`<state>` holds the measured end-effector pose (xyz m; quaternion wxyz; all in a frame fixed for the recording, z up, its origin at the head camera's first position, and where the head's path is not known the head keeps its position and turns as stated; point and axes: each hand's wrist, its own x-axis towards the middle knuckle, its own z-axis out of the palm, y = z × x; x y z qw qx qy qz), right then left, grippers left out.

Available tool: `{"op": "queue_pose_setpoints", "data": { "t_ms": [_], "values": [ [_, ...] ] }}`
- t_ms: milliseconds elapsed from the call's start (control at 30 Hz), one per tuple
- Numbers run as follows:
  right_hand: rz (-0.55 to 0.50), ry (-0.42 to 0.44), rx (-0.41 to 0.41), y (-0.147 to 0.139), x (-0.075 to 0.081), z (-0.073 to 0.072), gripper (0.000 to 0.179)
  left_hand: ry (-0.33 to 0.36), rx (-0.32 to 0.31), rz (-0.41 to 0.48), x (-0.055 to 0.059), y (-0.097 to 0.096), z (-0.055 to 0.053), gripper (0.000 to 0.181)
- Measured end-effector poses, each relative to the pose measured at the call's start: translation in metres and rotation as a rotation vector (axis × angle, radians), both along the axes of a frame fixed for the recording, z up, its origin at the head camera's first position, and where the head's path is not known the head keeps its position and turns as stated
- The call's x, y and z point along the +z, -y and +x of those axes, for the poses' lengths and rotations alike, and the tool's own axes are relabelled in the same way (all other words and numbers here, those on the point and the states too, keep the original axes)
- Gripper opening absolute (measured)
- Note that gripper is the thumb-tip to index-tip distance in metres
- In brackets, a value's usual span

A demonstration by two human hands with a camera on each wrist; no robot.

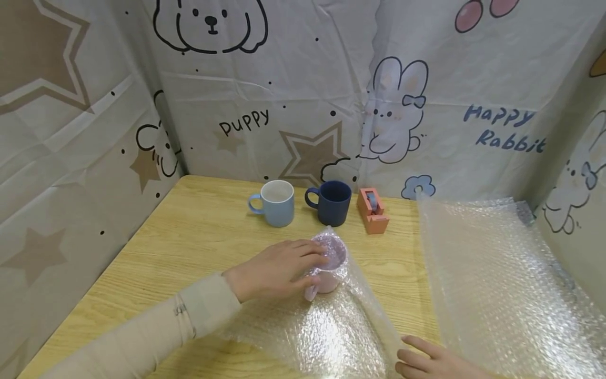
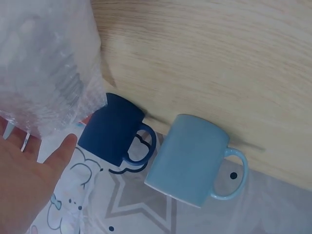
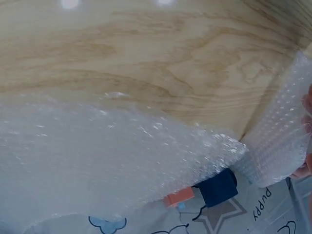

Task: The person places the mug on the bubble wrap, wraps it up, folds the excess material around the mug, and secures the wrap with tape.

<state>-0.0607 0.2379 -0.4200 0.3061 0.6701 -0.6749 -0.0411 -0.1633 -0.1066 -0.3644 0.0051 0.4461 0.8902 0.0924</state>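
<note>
A pink mug (image 1: 326, 281) stands on a sheet of bubble wrap (image 1: 331, 326), part of which is drawn over its far side and mouth. My left hand (image 1: 279, 268) rests over the mug's rim, fingers pressing the wrap into the mouth and thumb near the handle. In the left wrist view, wrap covers most of the left hand's fingers, while the thumb (image 2: 62, 151) points out straight. At the lower right, my right hand (image 1: 435, 360) pinches the sheet's edge. The right wrist view shows its fingers (image 3: 304, 170) at the wrap. Part of that hand is out of frame.
Behind the pink mug stand a light blue mug (image 1: 278, 208), a navy mug (image 1: 334, 205) and an orange tape dispenser (image 1: 373, 213). More bubble wrap sheets (image 1: 502, 279) lie on the right of the wooden table (image 1: 175, 231). Printed cloth (image 1: 303, 89) hangs around the table.
</note>
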Motion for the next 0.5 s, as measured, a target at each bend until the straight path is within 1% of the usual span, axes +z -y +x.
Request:
{"op": "queue_pose_setpoints", "data": {
  "t_ms": [67, 167, 267, 400, 433, 500],
  "values": [
    [0.005, -0.025, -0.001, 0.002, 0.006, 0.000, 0.043, 0.014, 0.012, 0.001, 0.000, -0.001, 0.000, 0.045],
    [0.011, -0.023, -0.019, 0.005, 0.018, 0.001, 0.041, 0.034, 0.027, 0.006, -0.001, -0.003, 0.001, 0.046],
    [0.008, 0.037, -0.051, 0.010, 0.035, 0.003, 0.038, 0.045, 0.033, 0.011, -0.002, -0.004, 0.002, 0.046],
    [-0.020, 0.144, -0.117, 0.019, 0.057, 0.005, 0.037, 0.040, 0.025, 0.012, -0.003, -0.005, 0.004, 0.046],
    [-0.037, 0.156, -0.123, 0.022, 0.061, 0.005, 0.038, 0.044, 0.024, 0.013, -0.003, -0.006, 0.005, 0.046],
    [-0.103, 0.150, -0.105, 0.028, 0.070, 0.002, 0.040, 0.039, 0.016, 0.022, -0.004, -0.006, 0.006, 0.046]
  ]
}}
